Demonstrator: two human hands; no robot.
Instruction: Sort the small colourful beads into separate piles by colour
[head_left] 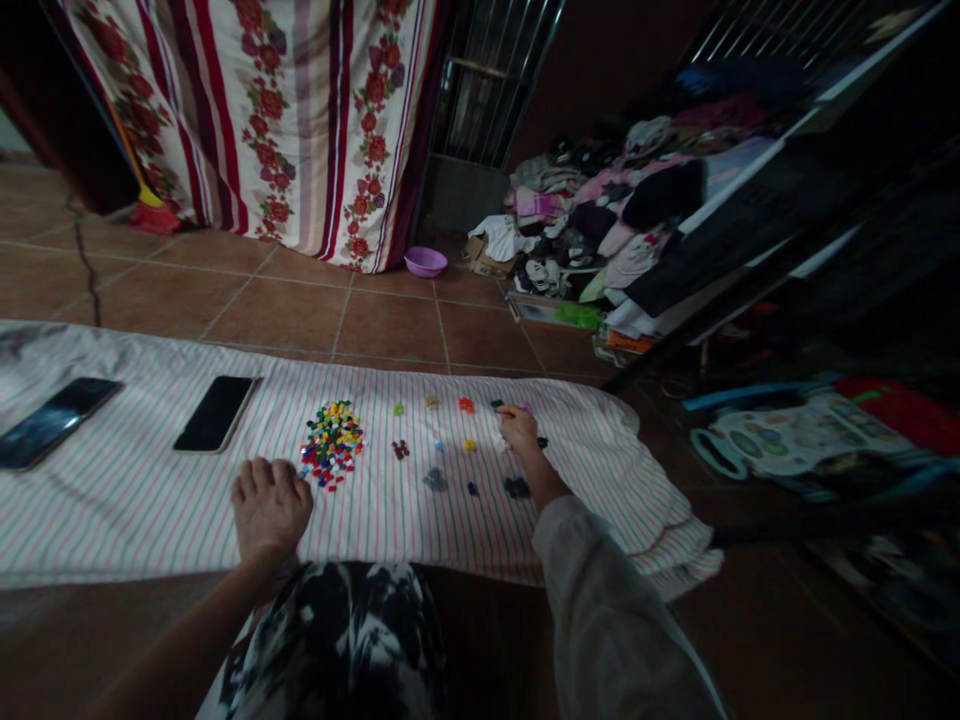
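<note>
My left hand [271, 505] lies on the striped cloth with its fingers stretched out, beside a mixed heap of tiny coloured pieces [332, 440]. At the far side of the cloth, my right hand [519, 428] is closed in a pinch, its fingertips at a few dark green pieces [496, 404]; what they hold is too small to make out. Small groups sorted by colour lie around it: orange pieces [466, 405], yellow pieces [469, 445], dark red pieces [400, 450], grey pieces [435, 480] and dark grey pieces [517, 487]. Pink pieces [526, 406] show just past the hand.
Two phones, one dark [56, 422] and one pale-edged [217, 413], lie left on the striped cloth [150, 510]. Beyond are a floral curtain [315, 130], a purple basin [426, 262], a broom [154, 212] and heaped clothes [600, 205]. A dark slanting frame stands at right.
</note>
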